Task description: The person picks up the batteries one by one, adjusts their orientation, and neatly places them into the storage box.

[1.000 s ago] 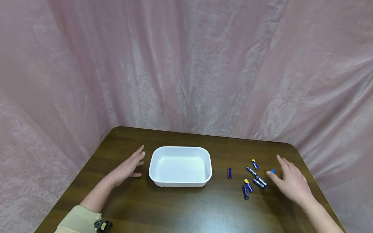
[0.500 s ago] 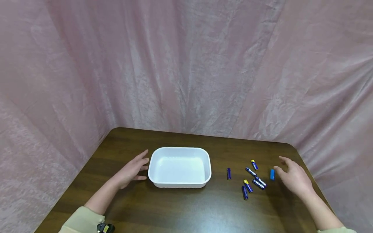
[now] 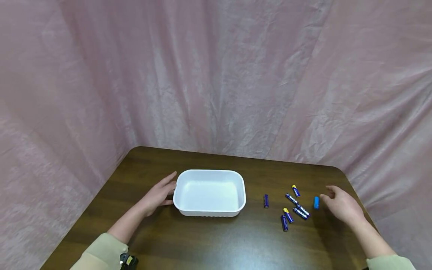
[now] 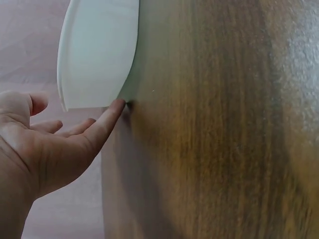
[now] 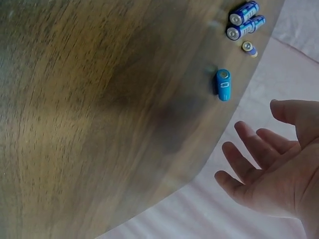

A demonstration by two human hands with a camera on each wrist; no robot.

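Fingertips of the relaxed left hand (image 3: 158,195) hide behind the tray (image 3: 209,209) rim; right hand (image 3: 341,205) hovers relaxed.

Two bare hands, left hand (image 3: 158,195) and right hand (image 3: 342,206), forearms uncovered, pale olive-beige long sleeves (image 3: 101,251) pushed back, small black device with yellow mark (image 3: 128,260) at left cuff
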